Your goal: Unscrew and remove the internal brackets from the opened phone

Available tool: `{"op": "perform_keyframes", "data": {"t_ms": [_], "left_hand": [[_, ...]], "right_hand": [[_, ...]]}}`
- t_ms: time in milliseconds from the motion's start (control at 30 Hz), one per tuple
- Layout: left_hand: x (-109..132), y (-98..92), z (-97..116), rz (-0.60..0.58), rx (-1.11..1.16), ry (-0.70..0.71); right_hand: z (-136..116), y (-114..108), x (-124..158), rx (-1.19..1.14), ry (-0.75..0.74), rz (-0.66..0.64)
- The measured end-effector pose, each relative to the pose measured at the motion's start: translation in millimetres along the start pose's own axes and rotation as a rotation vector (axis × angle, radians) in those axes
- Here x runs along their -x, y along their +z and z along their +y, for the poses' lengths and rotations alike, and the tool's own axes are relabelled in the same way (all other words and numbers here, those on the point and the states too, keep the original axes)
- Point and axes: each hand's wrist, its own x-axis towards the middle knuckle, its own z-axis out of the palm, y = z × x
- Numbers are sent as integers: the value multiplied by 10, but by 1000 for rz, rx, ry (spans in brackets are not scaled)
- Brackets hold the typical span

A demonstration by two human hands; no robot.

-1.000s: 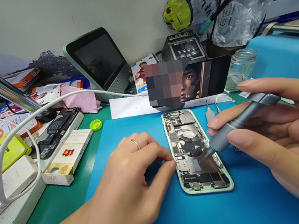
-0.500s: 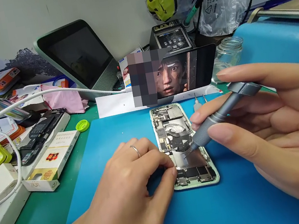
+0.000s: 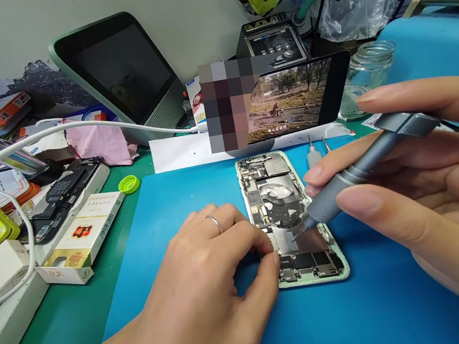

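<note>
An opened phone (image 3: pixel 289 185) with a pale green frame lies on the blue mat, its inner parts bare. My left hand (image 3: pixel 216 280), with a ring on one finger, is closed at the phone's lower left edge. Thumb and forefinger pinch there, and the exact contact is partly hidden. My right hand (image 3: pixel 430 191) grips a grey precision screwdriver (image 3: pixel 341 185) between thumb and fingers. The slanting thin tip is over the silvery lower part of the phone, near a small pale patch (image 3: pixel 292 241). Whether the tip touches is unclear.
A second phone (image 3: pixel 300 95) playing a video leans behind the mat (image 3: pixel 165 206), near a glass jar (image 3: pixel 374 62). Another small screwdriver (image 3: pixel 313 153) lies behind my right fingers. Left are a white cable (image 3: pixel 28 229), a cardboard box (image 3: pixel 84 234) and a green cap (image 3: pixel 128 184).
The view has shifted slightly, so most things sit further right in the picture. Both hands keep nearly the same places on the phone. The video picture has changed.
</note>
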Motion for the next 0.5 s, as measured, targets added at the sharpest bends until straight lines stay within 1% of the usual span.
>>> {"op": "perform_keyframes", "data": {"t_ms": [133,300,500], "left_hand": [[-6,-16,5,3,15,-5],[1,-15,22,-35,55,-71],[-2,38,-25,19,98,-30]], "right_hand": [[25,5,1,6,-43,2],[70,-15,-2,-35,-84,-20],[57,-10,2,-84,-177,-45]]}}
